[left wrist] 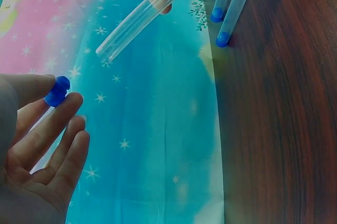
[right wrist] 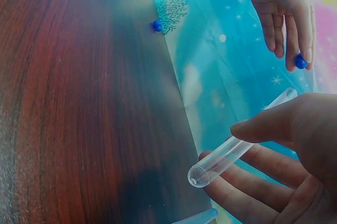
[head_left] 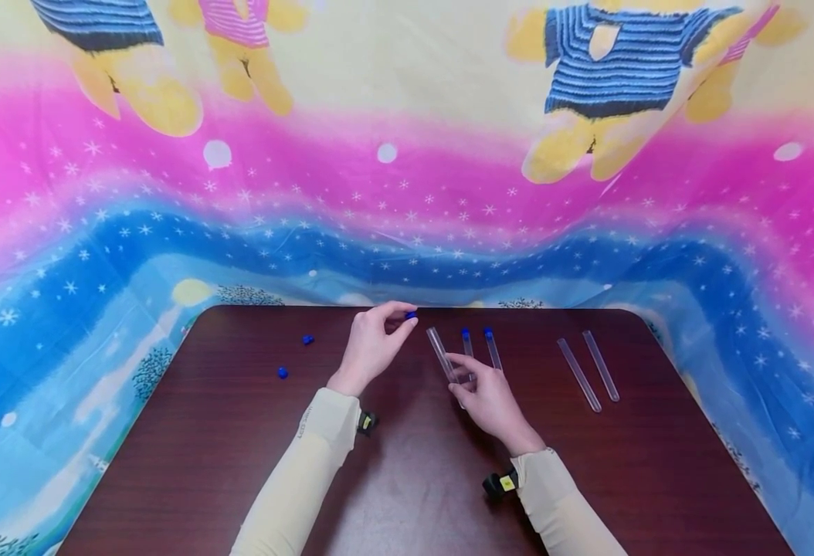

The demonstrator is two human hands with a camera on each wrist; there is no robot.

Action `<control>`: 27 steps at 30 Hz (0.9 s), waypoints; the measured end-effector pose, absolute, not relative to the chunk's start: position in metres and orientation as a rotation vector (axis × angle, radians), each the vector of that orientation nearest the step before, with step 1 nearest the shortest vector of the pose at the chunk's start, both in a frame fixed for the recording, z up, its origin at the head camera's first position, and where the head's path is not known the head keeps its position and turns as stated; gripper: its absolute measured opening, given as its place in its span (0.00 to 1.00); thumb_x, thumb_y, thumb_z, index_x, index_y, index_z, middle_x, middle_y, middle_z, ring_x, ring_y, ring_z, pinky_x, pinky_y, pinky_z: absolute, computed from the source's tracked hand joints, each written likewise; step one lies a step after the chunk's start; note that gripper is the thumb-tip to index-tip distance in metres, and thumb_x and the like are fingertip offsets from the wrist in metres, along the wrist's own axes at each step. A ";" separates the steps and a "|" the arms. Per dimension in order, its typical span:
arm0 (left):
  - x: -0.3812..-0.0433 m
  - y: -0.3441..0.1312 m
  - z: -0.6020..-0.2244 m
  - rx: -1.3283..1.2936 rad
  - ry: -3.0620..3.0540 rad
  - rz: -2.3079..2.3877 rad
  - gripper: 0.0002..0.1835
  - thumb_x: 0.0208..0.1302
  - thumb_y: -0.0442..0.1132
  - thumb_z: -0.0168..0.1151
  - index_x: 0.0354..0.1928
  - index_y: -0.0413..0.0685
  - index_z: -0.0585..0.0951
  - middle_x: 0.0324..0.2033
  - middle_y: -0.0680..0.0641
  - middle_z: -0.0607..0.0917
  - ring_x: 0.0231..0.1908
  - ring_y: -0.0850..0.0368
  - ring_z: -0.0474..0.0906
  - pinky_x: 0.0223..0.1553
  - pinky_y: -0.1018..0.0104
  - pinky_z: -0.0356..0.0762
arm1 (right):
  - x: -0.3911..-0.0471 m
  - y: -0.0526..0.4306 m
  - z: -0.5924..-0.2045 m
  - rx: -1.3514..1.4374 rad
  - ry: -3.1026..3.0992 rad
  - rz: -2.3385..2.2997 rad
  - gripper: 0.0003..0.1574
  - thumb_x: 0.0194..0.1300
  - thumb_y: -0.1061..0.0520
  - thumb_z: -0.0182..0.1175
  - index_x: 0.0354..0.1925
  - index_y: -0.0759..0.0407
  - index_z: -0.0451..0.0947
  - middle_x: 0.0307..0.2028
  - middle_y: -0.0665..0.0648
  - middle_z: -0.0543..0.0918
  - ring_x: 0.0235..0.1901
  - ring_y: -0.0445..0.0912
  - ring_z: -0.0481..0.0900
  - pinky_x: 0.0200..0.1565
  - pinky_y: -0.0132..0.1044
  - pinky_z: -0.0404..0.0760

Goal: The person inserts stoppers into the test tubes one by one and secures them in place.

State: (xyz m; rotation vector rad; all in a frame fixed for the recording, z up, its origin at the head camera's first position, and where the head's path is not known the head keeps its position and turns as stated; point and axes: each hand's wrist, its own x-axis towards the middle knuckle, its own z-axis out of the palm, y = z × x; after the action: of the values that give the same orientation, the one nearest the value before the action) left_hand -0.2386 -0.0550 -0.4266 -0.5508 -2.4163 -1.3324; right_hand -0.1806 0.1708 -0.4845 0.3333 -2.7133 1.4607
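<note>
Between thumb and fingertips my left hand [head_left: 372,345] pinches a small blue stopper [left wrist: 58,91], held up near the table's far edge. My right hand [head_left: 488,398] grips a clear test tube [head_left: 440,351] around its lower half, tilted with its top end leaning left toward the stopper. In the right wrist view, the rounded bottom of that tube [right wrist: 202,174] pokes out past my thumb. A gap separates the stopper from the tube's open end. Just beyond my right hand lie two tubes with blue stoppers in them [head_left: 488,334], partly hidden by the fingers.
Two clear tubes without stoppers [head_left: 591,371] lie side by side on the right of the dark wooden table [head_left: 407,494]. To the left rest two loose blue stoppers [head_left: 283,372]. A printed cloth [head_left: 393,255] hangs behind the table's far edge.
</note>
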 end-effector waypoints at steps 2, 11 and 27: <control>-0.239 -0.055 -0.427 -0.544 -2.420 -1.326 0.12 0.68 0.43 0.70 0.52 0.56 0.88 0.42 0.55 0.89 0.40 0.63 0.85 0.46 0.65 0.81 | -0.180 0.170 -0.484 0.341 -2.714 1.468 0.32 0.66 0.68 0.67 0.65 0.46 0.78 0.44 0.60 0.87 0.35 0.45 0.87 0.35 0.36 0.85; -0.239 -0.055 -0.427 -0.541 -2.439 -1.318 0.12 0.68 0.43 0.70 0.53 0.56 0.88 0.44 0.54 0.89 0.43 0.61 0.85 0.48 0.62 0.81 | -0.179 0.167 -0.481 0.368 -2.715 1.434 0.33 0.66 0.68 0.67 0.65 0.45 0.78 0.44 0.59 0.87 0.36 0.44 0.87 0.40 0.41 0.86; -0.238 -0.051 -0.429 -0.580 -2.442 -1.319 0.11 0.70 0.41 0.68 0.52 0.55 0.88 0.43 0.53 0.89 0.41 0.61 0.86 0.46 0.65 0.82 | -0.176 0.164 -0.480 0.396 -2.711 1.390 0.34 0.64 0.68 0.69 0.65 0.45 0.78 0.43 0.55 0.87 0.37 0.42 0.87 0.43 0.43 0.86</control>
State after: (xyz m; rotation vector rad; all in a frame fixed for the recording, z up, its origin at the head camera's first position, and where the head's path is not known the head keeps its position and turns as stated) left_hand -0.2383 -0.0511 -0.4290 -0.5796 -2.4418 -1.3192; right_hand -0.1760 0.1642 -0.4799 0.3964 -2.7109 1.3898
